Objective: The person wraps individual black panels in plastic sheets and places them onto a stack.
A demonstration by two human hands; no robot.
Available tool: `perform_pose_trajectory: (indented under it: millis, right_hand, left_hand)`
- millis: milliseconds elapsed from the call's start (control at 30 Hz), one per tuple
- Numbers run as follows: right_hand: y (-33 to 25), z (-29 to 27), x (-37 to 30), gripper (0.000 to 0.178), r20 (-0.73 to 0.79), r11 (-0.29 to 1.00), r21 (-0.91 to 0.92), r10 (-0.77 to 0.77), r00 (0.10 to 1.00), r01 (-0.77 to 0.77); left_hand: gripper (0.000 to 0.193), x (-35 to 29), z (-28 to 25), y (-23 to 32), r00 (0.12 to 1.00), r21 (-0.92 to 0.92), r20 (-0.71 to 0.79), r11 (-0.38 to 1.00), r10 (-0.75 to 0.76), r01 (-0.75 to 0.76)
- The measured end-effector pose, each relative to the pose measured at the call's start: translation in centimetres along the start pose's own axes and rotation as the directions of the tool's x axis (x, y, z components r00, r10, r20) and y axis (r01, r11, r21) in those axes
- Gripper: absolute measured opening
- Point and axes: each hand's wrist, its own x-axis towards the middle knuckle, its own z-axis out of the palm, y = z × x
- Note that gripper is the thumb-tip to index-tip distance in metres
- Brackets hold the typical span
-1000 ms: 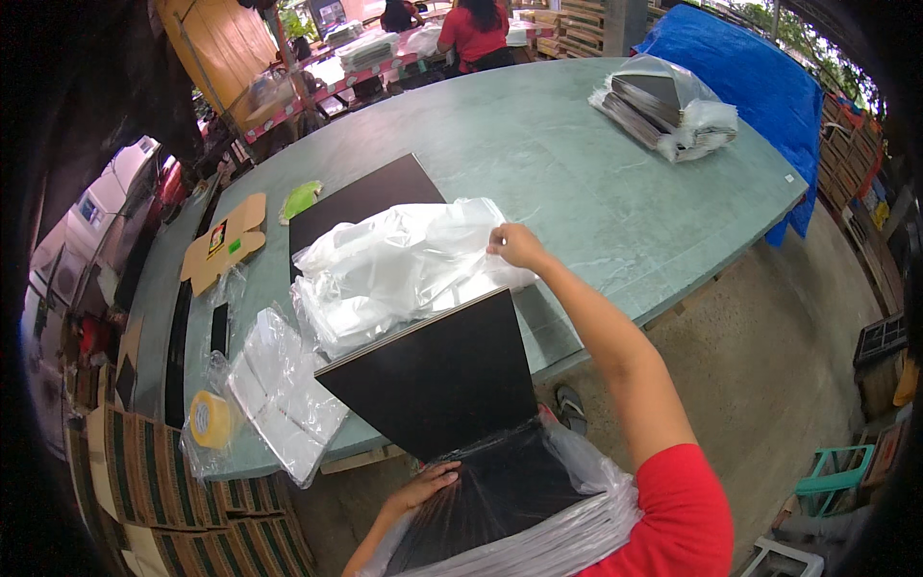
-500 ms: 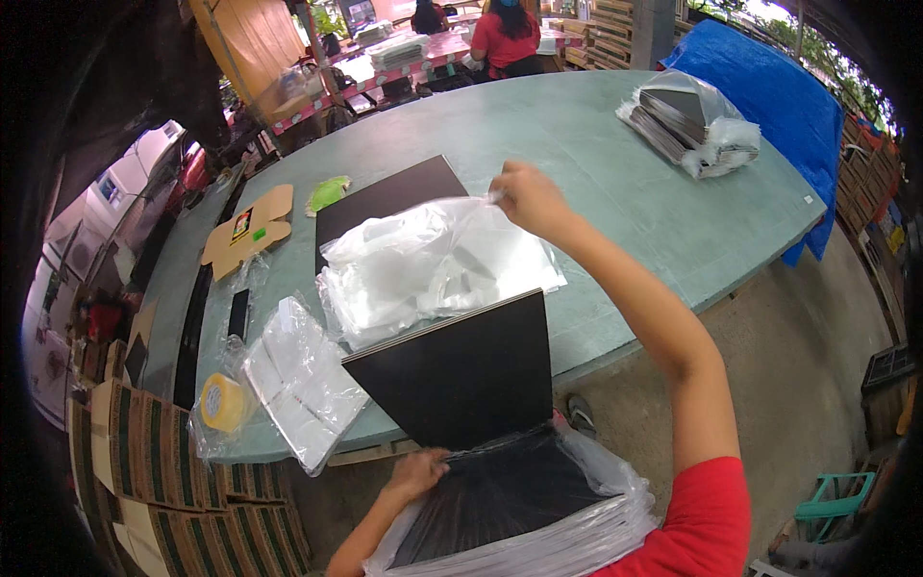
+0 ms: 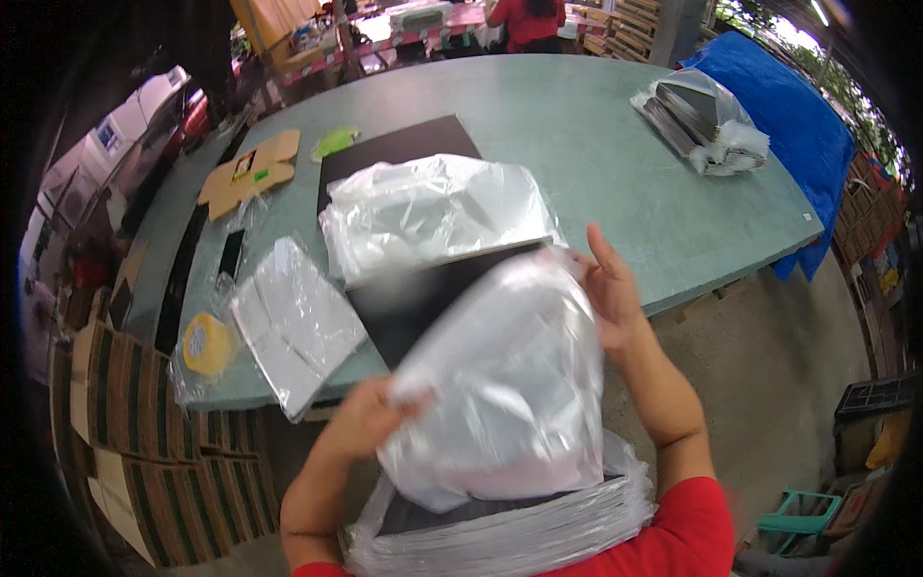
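Observation:
A clear plastic bag (image 3: 505, 385) is stretched between my hands, slightly blurred. My left hand (image 3: 370, 415) pinches its left edge. My right hand (image 3: 611, 300) grips its upper right corner, one finger pointing up and the others partly hidden by plastic. Behind the bag a black flat panel (image 3: 423, 298) leans at the table's near edge, its lower right part covered. Below, against my body, lies a stack of plastic-wrapped black panels (image 3: 510, 539). Just beyond the leaning panel, a pile of clear plastic bags (image 3: 442, 212) rests on another dark panel (image 3: 404, 144).
On the green table (image 3: 567, 115) lie a wrapped white pack (image 3: 298, 322), a yellow tape roll (image 3: 206, 344), a cardboard piece (image 3: 248, 175) and a green cloth-like item (image 3: 335, 143). A bagged stack (image 3: 702, 125) sits far right. Boxes (image 3: 144, 404) stand lower left; a person in red (image 3: 531, 24) is beyond.
My right hand has drawn a plastic bag off the pile and brought it down toward me. My left hand has risen from the wrapped stack and taken the bag's edge.

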Motion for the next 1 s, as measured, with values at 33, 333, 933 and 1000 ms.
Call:
perform_pose_trajectory:
  millis: [33,333,933,1000]
  right_hand:
    - [0.8,-0.8,0.6,0.045,-0.095,0.996,0.081,0.033,0.995,-0.026]
    - [6.1,-4.5,1.5,0.023,-0.293,0.818,-0.555,-0.023,0.956,-0.151]
    - [8.8,-3.1,1.3,0.019,-0.275,0.916,-0.345,0.108,0.955,-0.203]
    - [8.2,-1.2,1.6,0.018,-0.343,0.853,-0.454,0.098,0.934,-0.256]
  left_hand:
    - [0.028,1.0,-0.9,-1.1,0.990,-0.093,-0.138,0.996,-0.025,0.012]
    - [0.030,-0.3,-2.0,-5.1,0.959,-0.282,-0.276,0.959,-0.072,-0.009]
    - [0.036,3.8,2.9,-1.4,0.980,-0.037,-0.115,0.985,0.164,-0.169]
    - [0.036,4.5,3.2,-1.5,0.938,0.177,-0.054,0.927,0.344,-0.330]
